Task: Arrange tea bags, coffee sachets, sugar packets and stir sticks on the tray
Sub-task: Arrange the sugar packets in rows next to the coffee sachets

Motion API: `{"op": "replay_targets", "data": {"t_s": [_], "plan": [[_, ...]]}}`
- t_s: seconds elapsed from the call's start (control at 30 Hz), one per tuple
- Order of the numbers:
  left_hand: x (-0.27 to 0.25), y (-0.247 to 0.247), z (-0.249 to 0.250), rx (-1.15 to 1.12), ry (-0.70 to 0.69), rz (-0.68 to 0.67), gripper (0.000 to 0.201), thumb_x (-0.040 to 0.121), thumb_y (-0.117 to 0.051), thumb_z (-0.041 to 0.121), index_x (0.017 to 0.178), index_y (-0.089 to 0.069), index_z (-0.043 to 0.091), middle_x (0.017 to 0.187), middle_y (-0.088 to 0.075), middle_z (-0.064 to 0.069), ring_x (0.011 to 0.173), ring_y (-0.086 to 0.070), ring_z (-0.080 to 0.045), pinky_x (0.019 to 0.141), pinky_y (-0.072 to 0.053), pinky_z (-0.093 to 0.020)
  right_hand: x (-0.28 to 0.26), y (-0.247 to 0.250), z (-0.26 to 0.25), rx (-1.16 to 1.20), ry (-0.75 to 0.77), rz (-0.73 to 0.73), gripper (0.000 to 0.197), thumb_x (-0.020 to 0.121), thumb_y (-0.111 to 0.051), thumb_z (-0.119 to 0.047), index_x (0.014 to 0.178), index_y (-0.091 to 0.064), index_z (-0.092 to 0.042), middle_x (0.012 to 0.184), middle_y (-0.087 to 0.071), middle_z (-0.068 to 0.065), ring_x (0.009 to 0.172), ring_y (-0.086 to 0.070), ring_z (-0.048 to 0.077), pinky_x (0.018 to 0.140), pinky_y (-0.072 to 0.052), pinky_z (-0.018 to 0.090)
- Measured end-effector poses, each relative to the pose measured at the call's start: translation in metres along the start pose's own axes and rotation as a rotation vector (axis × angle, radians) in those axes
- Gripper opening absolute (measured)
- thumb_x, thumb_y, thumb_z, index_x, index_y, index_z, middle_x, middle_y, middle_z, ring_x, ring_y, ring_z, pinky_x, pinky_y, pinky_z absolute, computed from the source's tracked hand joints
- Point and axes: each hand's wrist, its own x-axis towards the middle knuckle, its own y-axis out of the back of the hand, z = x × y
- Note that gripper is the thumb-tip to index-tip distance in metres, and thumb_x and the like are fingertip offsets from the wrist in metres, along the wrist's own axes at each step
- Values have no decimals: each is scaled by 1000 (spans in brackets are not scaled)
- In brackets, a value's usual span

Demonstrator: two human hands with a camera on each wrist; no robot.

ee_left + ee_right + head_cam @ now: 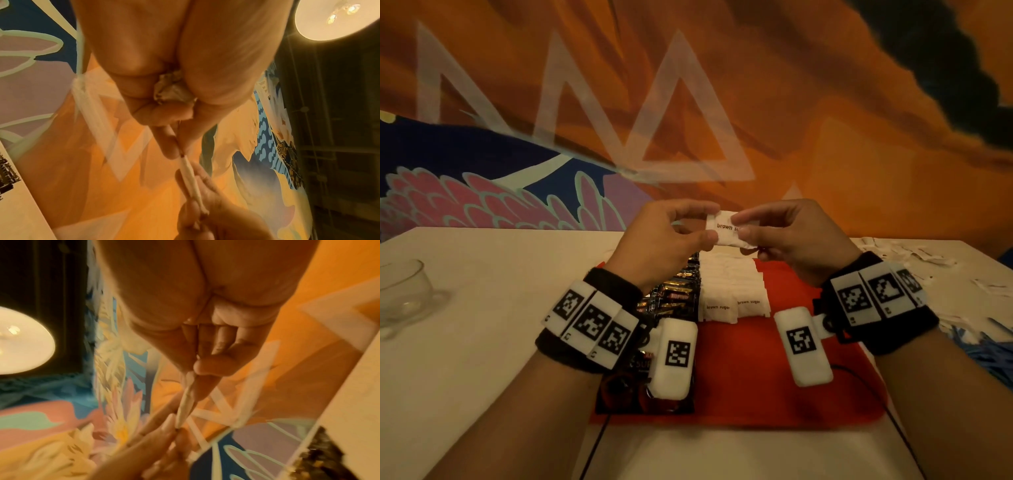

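Observation:
Above the far end of the red tray (756, 370), a white brown sugar packet (724, 226) is held up between both hands. My left hand (710, 222) pinches its left end between thumb and forefinger. My right hand (738, 226) pinches the right end. The wrist views show the packet edge-on (191, 175) (186, 400) between the fingertips. A crumpled white scrap (172, 89) is tucked in my left palm. On the tray, a row of dark coffee sachets (674, 294) lies beside a row of white sugar packets (729, 291).
A clear glass cup (404, 294) stands on the pale table (482, 342) at the left. Loose white packets (914, 257) are scattered at the far right, with a blue bundle (989, 356) nearer me. A painted wall rises right behind the table.

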Motion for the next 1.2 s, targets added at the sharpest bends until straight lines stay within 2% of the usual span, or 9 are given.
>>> {"op": "replay_targets", "data": {"t_s": [0.1,0.33,0.47,0.67,0.8,0.87,0.97,1.13,1.2], "plan": [[1,-1,-1,3,28,9,28,90,-71,14,112,-68,32,100,-73,12,66,-65,4,52,-44,-15,-1,9,11,-129,-88,-43,16,83,-70,3,92,-74,-10,82,-73,6,62,-68,13,50,-49,18],[-2,4,5,-118,28,56,28,92,-64,4,102,-66,30,101,-70,11,70,-67,-3,51,-44,-20,-1,18,61,-572,-324,-153,11,84,-74,-8,86,-77,-18,80,-75,4,57,-65,6,51,-49,18],[-2,6,6,-133,22,60,28,93,-63,4,103,-66,29,99,-70,12,68,-66,-1,52,-43,-22,2,18,75,-712,-374,-193,13,81,-79,-20,78,-77,-33,83,-76,-7,78,-73,14,75,-59,31],[0,7,5,-140,23,55,28,93,-63,3,103,-66,29,102,-70,12,69,-67,-2,51,-43,-20,3,14,79,-833,-359,-181,13,77,-82,-20,85,-79,-30,82,-70,-12,74,-64,4,69,-53,22],[0,8,6,-135,31,61,29,93,-63,4,102,-66,30,101,-70,13,69,-67,-2,52,-44,-19,5,9,76,-959,-344,-190,15,73,-84,-21,83,-78,-31,86,-64,-12,84,-57,4,64,-44,22],[0,8,6,-128,34,65,29,93,-63,4,101,-66,31,100,-70,14,69,-67,-1,53,-45,-19,7,6,72,-1020,-278,-179,14,74,-83,-23,84,-76,-31,86,-58,-13,88,-56,7,64,-42,23],[0,8,5,-131,42,72,26,94,-62,5,100,-66,30,96,-69,14,67,-66,0,52,-45,-18,7,-3,68,-1073,-192,-217,13,80,-80,-28,91,-75,-32,83,-55,-16,79,-55,3,55,-36,16],[2,8,3,-205,69,78,17,97,-59,8,104,-67,20,101,-70,0,63,-64,-6,46,-42,-18,9,-14,74,-1114,-251,-350,25,78,-80,-21,100,-74,-30,91,-64,-13,93,-64,9,71,-49,22],[3,9,2,-260,80,76,13,98,-56,11,106,-67,15,101,-70,-4,61,-61,-7,45,-40,-18,10,-14,72,-1117,-245,-339,25,78,-81,-23,101,-74,-30,97,-67,-11,93,-63,9,70,-49,21]]}}
